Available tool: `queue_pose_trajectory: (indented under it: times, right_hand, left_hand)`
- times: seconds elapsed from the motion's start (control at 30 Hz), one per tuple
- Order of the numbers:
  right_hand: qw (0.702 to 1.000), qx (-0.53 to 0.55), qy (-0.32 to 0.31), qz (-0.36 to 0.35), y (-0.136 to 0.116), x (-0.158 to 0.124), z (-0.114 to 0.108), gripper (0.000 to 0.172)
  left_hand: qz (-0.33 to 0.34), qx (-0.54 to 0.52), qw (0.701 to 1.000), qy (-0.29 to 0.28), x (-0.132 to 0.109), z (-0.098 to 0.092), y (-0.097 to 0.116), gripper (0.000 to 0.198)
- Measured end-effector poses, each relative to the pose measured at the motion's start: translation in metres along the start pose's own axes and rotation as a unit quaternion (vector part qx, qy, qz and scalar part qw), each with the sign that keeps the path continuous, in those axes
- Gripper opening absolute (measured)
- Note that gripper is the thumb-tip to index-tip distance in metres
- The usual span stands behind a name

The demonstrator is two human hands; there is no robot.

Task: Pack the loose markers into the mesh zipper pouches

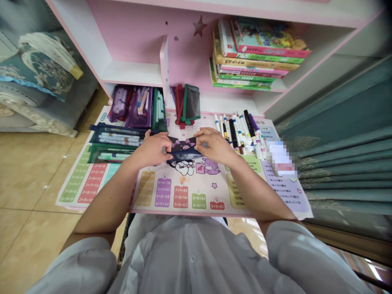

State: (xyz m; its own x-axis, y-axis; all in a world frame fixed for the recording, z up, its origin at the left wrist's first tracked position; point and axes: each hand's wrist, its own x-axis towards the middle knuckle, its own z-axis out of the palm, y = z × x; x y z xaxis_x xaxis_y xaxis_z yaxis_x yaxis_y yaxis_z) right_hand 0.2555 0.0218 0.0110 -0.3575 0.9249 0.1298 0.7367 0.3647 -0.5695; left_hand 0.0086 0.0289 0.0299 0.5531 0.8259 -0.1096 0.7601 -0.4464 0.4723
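Grey buttoned shirt occupies the near foreground. On the printed desk mat, a flat, see-through dark blue pouch lies between the hands, its ends partly covered by fingers. Left hand and right hand each pinch one end. Green pouches adjoin the left hand; loose markers lie beside the right. Pouch long axis: left to right; opening direction cannot be determined.
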Motion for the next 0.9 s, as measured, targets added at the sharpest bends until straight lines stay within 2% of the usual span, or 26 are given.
queue_pose_trajectory:
  times: [0.23,0.63,0.9]
  right_hand:
    - [1.0,-0.008,0.011,0.004,0.001,-0.001,-0.001,0.021]
    - [1.0,-0.01,-0.018,0.023,0.001,0.001,-0.008,0.018]
    - [1.0,-0.01,-0.011,0.019,0.005,0.002,-0.011,0.018]
  left_hand:
    - [-0.007,0.006,1.0,-0.009,0.001,-0.002,0.0,0.024]
    - [-0.009,0.003,1.0,-0.015,-0.001,-0.004,-0.002,0.021]
    - [-0.005,-0.001,1.0,-0.018,-0.002,-0.004,-0.004,0.02]
